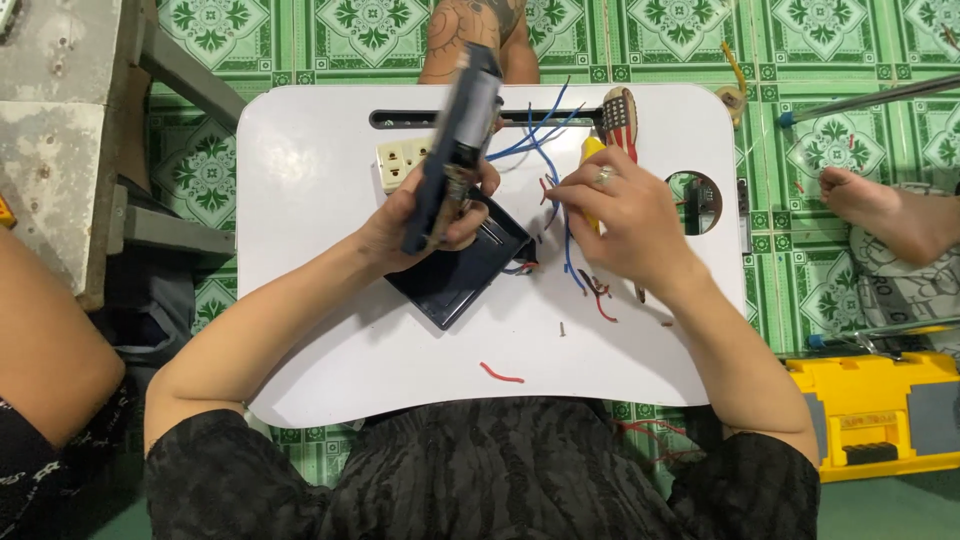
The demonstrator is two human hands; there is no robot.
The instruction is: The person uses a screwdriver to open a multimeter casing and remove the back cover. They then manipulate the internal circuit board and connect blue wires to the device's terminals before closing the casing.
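Over the middle of the smooth white lap table (320, 330), the left hand (425, 215) grips a long, dark, boxy housing (452, 150) with a blurred pale grey face, tilted up toward the far edge, above a dark square plastic tray (455, 285) lying flat on the tabletop. The right hand (620, 215), a ring on one finger, pinches thin blue wires (540, 140) that trail toward the far edge, with a yellow-handled tool (590, 150) under its fingers. A cream socket block (400, 160) sits near the far edge beside the housing, a short red wire scrap (500, 375) lies near the near edge, and a yellow plastic toolbox (880, 410) rests on the green patterned floor tiles (370, 30) off the right edge.
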